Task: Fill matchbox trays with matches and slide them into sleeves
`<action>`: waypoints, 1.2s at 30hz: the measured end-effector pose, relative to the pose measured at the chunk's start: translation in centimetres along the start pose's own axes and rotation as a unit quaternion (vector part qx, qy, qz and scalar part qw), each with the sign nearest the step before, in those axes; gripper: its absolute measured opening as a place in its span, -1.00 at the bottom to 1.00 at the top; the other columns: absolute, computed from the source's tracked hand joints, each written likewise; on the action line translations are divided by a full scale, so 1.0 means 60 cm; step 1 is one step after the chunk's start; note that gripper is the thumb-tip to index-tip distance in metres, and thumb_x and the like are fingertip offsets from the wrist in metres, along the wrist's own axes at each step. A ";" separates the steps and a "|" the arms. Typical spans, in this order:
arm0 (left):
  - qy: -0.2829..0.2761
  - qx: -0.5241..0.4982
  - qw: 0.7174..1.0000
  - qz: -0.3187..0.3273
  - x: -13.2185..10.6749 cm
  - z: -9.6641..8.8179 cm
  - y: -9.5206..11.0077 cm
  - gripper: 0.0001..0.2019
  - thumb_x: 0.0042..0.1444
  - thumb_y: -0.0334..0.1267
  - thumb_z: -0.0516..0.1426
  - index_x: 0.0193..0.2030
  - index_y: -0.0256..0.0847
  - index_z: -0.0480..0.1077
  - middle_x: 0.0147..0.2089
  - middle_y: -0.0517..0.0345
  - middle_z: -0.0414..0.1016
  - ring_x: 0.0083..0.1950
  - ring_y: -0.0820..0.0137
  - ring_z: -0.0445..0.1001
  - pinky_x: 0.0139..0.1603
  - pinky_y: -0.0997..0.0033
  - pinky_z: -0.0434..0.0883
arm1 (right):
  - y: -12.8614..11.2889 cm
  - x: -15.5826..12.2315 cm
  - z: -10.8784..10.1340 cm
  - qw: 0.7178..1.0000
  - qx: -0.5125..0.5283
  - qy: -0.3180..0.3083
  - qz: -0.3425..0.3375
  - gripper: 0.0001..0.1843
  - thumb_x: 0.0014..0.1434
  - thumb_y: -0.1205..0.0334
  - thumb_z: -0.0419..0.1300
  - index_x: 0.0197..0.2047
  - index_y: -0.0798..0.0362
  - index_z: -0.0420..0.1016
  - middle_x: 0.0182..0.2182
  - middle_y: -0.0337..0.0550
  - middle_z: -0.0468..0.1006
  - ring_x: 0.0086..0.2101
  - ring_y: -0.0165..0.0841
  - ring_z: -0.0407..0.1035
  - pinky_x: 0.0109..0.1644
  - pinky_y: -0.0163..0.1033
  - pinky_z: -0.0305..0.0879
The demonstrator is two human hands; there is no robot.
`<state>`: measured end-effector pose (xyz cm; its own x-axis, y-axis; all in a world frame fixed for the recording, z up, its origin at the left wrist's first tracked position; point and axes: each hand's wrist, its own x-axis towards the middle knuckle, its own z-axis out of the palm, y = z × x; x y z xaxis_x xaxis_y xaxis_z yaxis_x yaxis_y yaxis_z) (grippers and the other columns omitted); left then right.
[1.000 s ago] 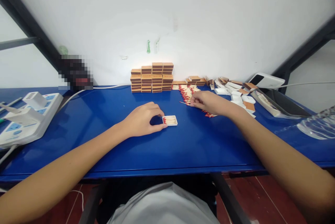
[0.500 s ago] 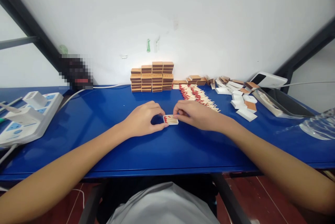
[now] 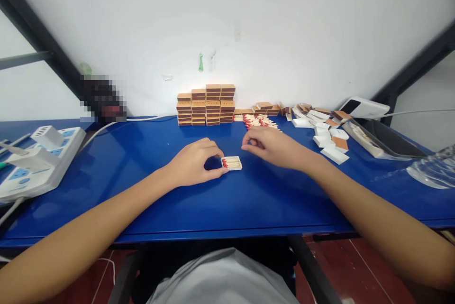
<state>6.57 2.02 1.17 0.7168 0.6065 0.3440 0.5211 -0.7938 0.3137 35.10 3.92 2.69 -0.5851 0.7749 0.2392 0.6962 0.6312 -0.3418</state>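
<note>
Thumb and fingers of my left hand (image 3: 194,161) grip the left end of a small white matchbox tray (image 3: 235,168), which rests on the blue table. Inside the tray lie red-tipped matches (image 3: 232,162), their heads toward the left. My right hand (image 3: 275,147) hovers just right of the tray, apart from it. Its fingers are curled, with a small gap between thumb and forefinger and nothing visible between them. Behind this hand spreads a pile of loose matches (image 3: 261,121), partly hidden by it.
Stacked matchboxes (image 3: 206,105) stand against the wall. Empty white trays (image 3: 323,141) and brown sleeves (image 3: 340,144) lie heaped on the right, beside a white device (image 3: 368,108) and a dark open case (image 3: 391,140). A power strip (image 3: 67,157) with plugs occupies the left side.
My right hand has moved off the tray, up and to the right toward the loose matches. The matches in the tray now lie more evenly. My left hand has stayed in place.
</note>
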 end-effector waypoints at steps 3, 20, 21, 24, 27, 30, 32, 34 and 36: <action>-0.006 -0.004 1.000 -0.002 -0.001 -0.002 0.001 -0.79 0.32 -0.09 0.33 -0.02 -0.12 0.60 -0.05 0.05 0.65 0.00 0.18 0.57 0.03 0.17 0.52 | 0.048 0.004 -0.010 0.999 -0.029 0.024 0.039 -0.81 0.36 0.16 0.20 -0.25 0.04 0.57 -0.33 -0.07 0.59 -0.31 -0.25 0.40 -0.20 -0.19 0.19; -0.015 -0.003 1.000 -0.009 -0.002 -0.001 0.000 -0.77 0.32 -0.06 0.31 -0.02 -0.13 0.60 -0.04 0.03 0.66 0.00 0.18 0.57 0.05 0.16 0.53 | 0.070 0.025 0.019 0.996 -0.037 0.009 0.075 -0.80 0.33 0.12 0.17 -0.24 0.04 0.52 -0.35 -0.08 0.58 -0.34 -0.27 0.37 -0.24 -0.20 0.17; -0.014 -0.002 1.000 -0.010 -0.002 -0.001 -0.001 -0.77 0.32 -0.06 0.31 -0.01 -0.13 0.60 -0.05 0.03 0.65 0.00 0.19 0.57 0.05 0.17 0.53 | 0.070 0.025 0.018 0.996 -0.034 -0.001 0.078 -0.80 0.34 0.12 0.16 -0.25 0.04 0.52 -0.37 -0.08 0.57 -0.35 -0.27 0.36 -0.25 -0.20 0.17; -0.016 -0.002 1.000 -0.011 -0.002 -0.001 -0.001 -0.77 0.32 -0.06 0.31 -0.01 -0.13 0.60 -0.05 0.04 0.65 -0.01 0.19 0.57 0.05 0.17 0.52 | 0.067 0.024 0.016 0.996 -0.022 -0.035 0.082 -0.80 0.36 0.12 0.15 -0.24 0.04 0.51 -0.39 -0.10 0.57 -0.37 -0.27 0.36 -0.26 -0.20 0.16; -0.018 -0.004 1.000 -0.011 -0.002 -0.002 0.000 -0.76 0.33 -0.06 0.32 -0.01 -0.14 0.60 -0.04 0.04 0.65 -0.01 0.19 0.56 0.05 0.17 0.52 | 0.069 0.018 0.009 0.994 -0.011 -0.068 0.088 -0.81 0.38 0.11 0.16 -0.21 0.02 0.49 -0.35 -0.09 0.59 -0.36 -0.27 0.38 -0.25 -0.21 0.16; -0.017 -0.006 1.000 -0.011 -0.003 -0.003 0.000 -0.77 0.33 -0.07 0.32 -0.01 -0.15 0.60 -0.03 0.05 0.65 0.00 0.20 0.55 0.05 0.17 0.52 | 0.080 0.009 -0.006 0.992 -0.011 -0.089 0.090 -0.75 0.43 0.06 0.12 -0.23 0.01 0.45 -0.31 -0.07 0.61 -0.34 -0.27 0.39 -0.23 -0.21 0.17; -0.018 -0.007 1.000 -0.010 -0.003 -0.004 -0.001 -0.77 0.33 -0.07 0.32 -0.01 -0.15 0.60 -0.03 0.04 0.65 0.00 0.20 0.55 0.06 0.17 0.52 | 0.090 0.003 -0.017 0.991 -0.024 -0.092 0.090 -0.70 0.45 0.01 0.09 -0.27 0.00 0.41 -0.32 -0.07 0.59 -0.35 -0.26 0.37 -0.23 -0.19 0.17; -0.020 -0.007 1.000 -0.009 -0.003 -0.004 -0.002 -0.77 0.32 -0.08 0.32 -0.01 -0.15 0.60 -0.03 0.04 0.65 0.00 0.20 0.55 0.06 0.16 0.52 | 0.098 -0.001 -0.025 0.990 -0.041 -0.093 0.094 -0.68 0.46 -0.01 0.08 -0.30 -0.02 0.35 -0.34 -0.07 0.56 -0.36 -0.26 0.35 -0.25 -0.18 0.17; -0.023 -0.007 1.000 -0.010 -0.003 -0.004 -0.002 -0.77 0.32 -0.08 0.32 -0.01 -0.14 0.60 -0.03 0.04 0.65 0.01 0.19 0.55 0.05 0.16 0.52 | 0.102 -0.003 -0.027 0.989 -0.056 -0.094 0.098 -0.68 0.46 -0.01 0.07 -0.31 -0.03 0.31 -0.34 -0.07 0.54 -0.37 -0.26 0.33 -0.26 -0.17 0.16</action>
<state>6.26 2.02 1.30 0.7271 0.6191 0.2967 0.5293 -0.7808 0.3319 40.14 7.72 2.04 -0.4932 0.8699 0.0017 0.8397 0.4766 -0.2604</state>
